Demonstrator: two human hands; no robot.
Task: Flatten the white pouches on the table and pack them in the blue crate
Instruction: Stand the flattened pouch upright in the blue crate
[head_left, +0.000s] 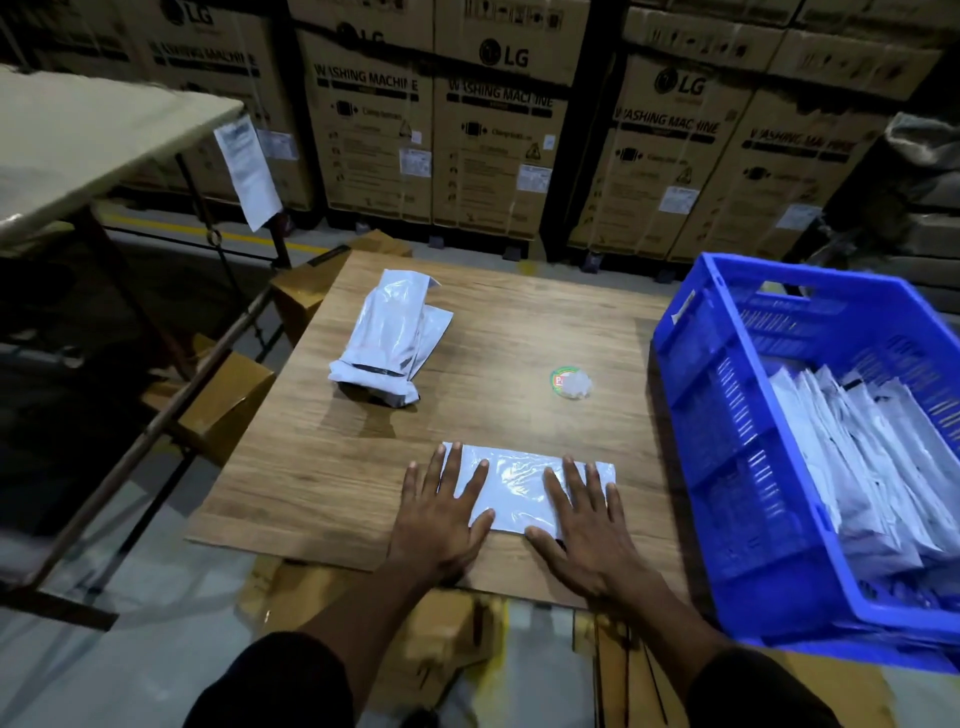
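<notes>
Both hands press a white pouch (524, 488) flat at the counter's (519, 332) near edge, left hand (441, 519) and right hand (584, 525) with fingers (470, 486) spread wide, holding nothing. The pouch looks thin, light, slick and floppy; pinching an edge likely suits lifting it toward the blue crate (727, 415).

Both arms reached forward, dark sleeves at the elbows. The left hand (439, 525) and right hand (584, 535) lay palm-down, fingers straight and spread, side by side.
</notes>
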